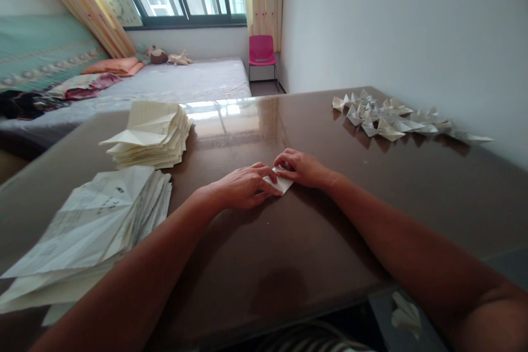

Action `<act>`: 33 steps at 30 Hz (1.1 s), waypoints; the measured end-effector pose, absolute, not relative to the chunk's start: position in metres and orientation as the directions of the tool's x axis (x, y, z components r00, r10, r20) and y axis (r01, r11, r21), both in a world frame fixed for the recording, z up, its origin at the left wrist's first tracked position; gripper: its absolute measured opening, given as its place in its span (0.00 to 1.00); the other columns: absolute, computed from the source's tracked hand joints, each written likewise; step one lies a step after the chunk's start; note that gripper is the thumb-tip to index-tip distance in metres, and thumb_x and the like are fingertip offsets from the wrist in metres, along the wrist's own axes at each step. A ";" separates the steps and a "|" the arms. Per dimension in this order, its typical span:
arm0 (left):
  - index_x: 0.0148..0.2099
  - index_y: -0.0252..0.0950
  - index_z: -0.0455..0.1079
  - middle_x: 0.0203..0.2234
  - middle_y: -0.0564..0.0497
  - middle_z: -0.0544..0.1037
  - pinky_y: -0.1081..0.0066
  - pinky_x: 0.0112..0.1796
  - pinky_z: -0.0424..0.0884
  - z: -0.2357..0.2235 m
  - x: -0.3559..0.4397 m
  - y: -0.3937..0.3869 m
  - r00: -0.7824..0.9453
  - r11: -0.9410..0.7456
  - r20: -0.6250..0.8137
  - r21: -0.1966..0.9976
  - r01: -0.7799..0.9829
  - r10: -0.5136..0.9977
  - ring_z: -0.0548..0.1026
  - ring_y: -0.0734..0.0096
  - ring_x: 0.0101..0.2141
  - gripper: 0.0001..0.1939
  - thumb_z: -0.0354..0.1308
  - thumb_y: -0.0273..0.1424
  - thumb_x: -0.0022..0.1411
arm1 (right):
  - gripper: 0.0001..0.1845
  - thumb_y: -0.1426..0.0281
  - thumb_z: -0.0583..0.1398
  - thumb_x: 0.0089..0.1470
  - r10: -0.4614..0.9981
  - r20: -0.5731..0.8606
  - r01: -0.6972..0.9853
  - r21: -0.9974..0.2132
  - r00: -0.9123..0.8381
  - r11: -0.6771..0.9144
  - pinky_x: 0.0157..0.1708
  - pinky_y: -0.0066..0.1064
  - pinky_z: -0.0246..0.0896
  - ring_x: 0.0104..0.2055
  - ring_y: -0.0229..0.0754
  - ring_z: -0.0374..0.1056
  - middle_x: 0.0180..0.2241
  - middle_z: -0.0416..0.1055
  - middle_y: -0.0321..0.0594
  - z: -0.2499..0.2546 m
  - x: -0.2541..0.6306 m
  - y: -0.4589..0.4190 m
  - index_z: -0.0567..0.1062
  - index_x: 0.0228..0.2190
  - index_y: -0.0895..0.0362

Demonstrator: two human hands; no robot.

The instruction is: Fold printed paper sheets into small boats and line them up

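A small folded piece of white paper (282, 185) lies on the brown tabletop between my two hands. My left hand (249, 186) comes in from the left with its fingers bent over the paper's left part, pressing it against the table. On the upper right side, my right hand (300, 167) has curled fingers and a thumb gripping the paper's edge. The fingers cover much of the paper, so its full shape is hidden.
Creased printed sheets (103, 214) are stacked at left, partly behind my left forearm. Beyond them stands a cream paper stack (150, 135). Several folded paper boats (388, 126) sit at far right by the wall. Past the glossy table (231, 264) are a bed (198, 80) and pink chair (262, 50).
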State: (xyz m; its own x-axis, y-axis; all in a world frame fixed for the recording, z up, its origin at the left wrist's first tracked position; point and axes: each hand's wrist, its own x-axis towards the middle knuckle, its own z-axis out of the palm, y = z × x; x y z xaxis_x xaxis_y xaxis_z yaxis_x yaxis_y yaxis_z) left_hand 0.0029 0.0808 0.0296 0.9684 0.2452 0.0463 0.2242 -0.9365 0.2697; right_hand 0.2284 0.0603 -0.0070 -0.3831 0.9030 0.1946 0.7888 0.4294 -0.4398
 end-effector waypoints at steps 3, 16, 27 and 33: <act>0.49 0.51 0.74 0.48 0.52 0.72 0.68 0.52 0.64 0.025 0.004 0.084 0.962 -0.926 0.081 0.305 0.224 0.260 0.69 0.65 0.49 0.19 0.53 0.26 0.60 | 0.14 0.60 0.61 0.54 0.919 0.191 0.790 -0.471 -0.344 0.393 0.33 0.25 0.55 0.34 0.35 0.65 0.39 0.70 0.37 -0.009 0.230 0.063 0.75 0.40 0.53; 0.48 0.48 0.75 0.46 0.53 0.75 0.71 0.49 0.67 0.029 0.009 0.079 0.950 -0.916 0.057 0.290 0.278 0.307 0.72 0.69 0.45 0.18 0.51 0.25 0.61 | 0.09 0.64 0.60 0.55 0.964 0.212 0.799 -0.544 -0.162 0.254 0.33 0.27 0.56 0.33 0.36 0.67 0.34 0.75 0.37 -0.017 0.228 0.080 0.77 0.34 0.55; 0.41 0.43 0.75 0.41 0.52 0.76 0.71 0.45 0.68 0.027 0.019 0.074 0.923 -0.905 0.080 0.244 0.348 0.376 0.73 0.69 0.42 0.16 0.49 0.24 0.61 | 0.11 0.63 0.60 0.54 0.955 0.185 0.724 -0.622 -0.233 0.297 0.33 0.26 0.58 0.32 0.36 0.68 0.32 0.76 0.38 -0.013 0.238 0.076 0.78 0.33 0.56; 0.46 0.40 0.71 0.44 0.48 0.74 0.68 0.45 0.69 0.013 0.013 0.058 0.902 -0.910 0.167 0.195 0.367 0.399 0.70 0.66 0.44 0.16 0.46 0.23 0.61 | 0.12 0.57 0.64 0.49 0.976 0.176 0.823 -0.531 -0.128 0.204 0.29 0.27 0.54 0.33 0.38 0.69 0.32 0.76 0.35 -0.015 0.221 0.075 0.76 0.30 0.53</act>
State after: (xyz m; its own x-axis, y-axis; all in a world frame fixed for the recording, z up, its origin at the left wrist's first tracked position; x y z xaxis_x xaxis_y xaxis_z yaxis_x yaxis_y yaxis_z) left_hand 0.0131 0.0576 0.0127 0.9015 0.3992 0.1671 0.3667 -0.9097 0.1946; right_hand 0.2206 0.0751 -0.0152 -0.1282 0.9760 0.1758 0.8227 0.2036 -0.5308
